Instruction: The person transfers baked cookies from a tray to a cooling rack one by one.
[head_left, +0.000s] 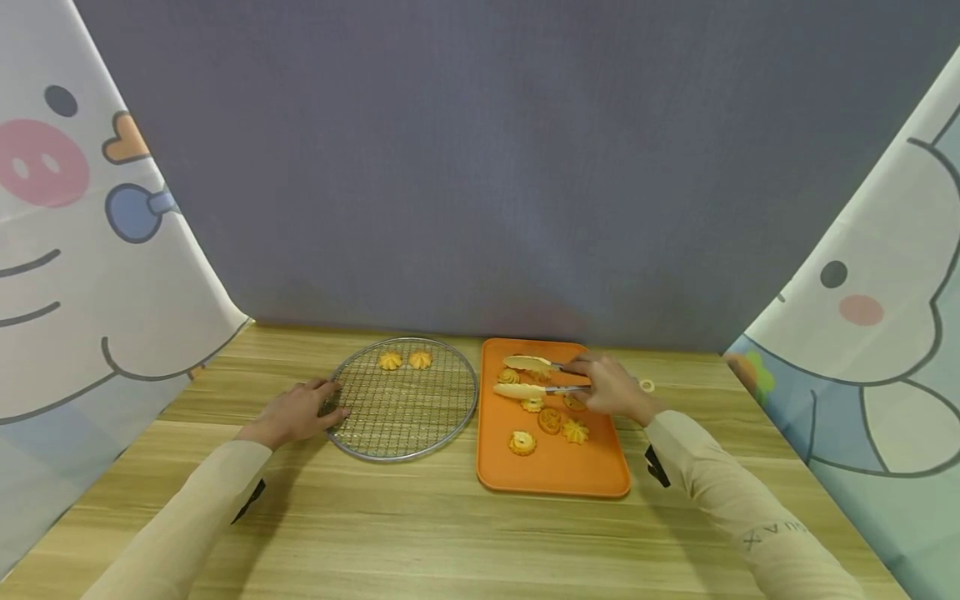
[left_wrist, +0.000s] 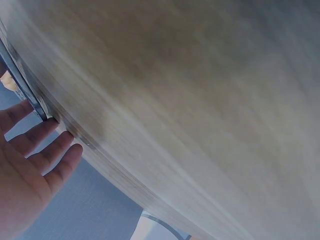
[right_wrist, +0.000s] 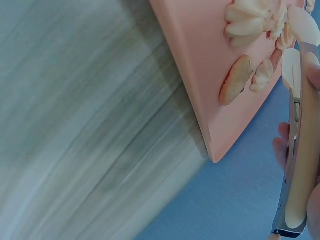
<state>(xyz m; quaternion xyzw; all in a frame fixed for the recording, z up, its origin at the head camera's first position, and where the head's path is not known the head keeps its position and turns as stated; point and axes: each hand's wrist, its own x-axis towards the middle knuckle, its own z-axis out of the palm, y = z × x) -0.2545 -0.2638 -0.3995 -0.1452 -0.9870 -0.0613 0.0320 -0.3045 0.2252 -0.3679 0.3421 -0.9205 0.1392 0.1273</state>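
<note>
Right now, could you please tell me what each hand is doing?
Left hand: open, touching the round rack.
Right hand: holding the tongs.

The tongs [right_wrist: 306,135] combine smooth metal with matt, plastic-looking tips [head_left: 528,363]. The tray [head_left: 551,472] looks like smooth plastic with a low sheen; the rack [head_left: 408,408] is metal wire mesh. The biscuits [head_left: 522,442] have ridged surfaces. The table [head_left: 390,525] shows smooth, faintly glossy wood grain, the backdrop [head_left: 480,167] matt cloth.
</note>
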